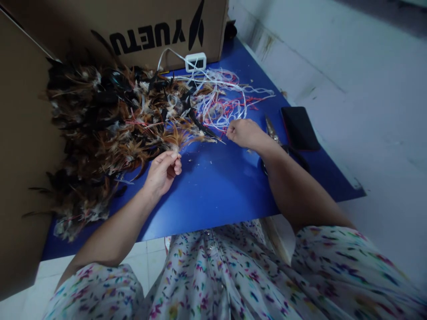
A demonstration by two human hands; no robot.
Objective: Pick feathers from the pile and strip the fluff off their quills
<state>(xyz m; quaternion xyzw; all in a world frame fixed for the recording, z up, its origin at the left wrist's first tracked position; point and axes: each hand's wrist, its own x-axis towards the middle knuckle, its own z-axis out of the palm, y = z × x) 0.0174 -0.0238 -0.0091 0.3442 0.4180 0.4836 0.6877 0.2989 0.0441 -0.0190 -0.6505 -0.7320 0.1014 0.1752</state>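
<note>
Nearest is a loose white garment with multicoloured print [213, 280], below the front edge of a blue table [207, 195]. Over the table the left hand [163, 172] has thumb and forefinger pinched together on the base of a small brown feather tuft [175, 141], the other fingers curled in. That tuft stands at the near right edge of a wide heap of brown and black feathers [110, 129]. The right hand [245, 133] is curled nearly closed, well apart from the left; whether it grips anything I cannot tell. Scissors [271, 129] lie partly hidden by the right forearm, with a dark phone [299, 129] just beside them. Beyond the right hand is a tangle of white and red strands [222, 104], then a small white device [195, 62] before a cardboard box [150, 26] with upside-down lettering
</note>
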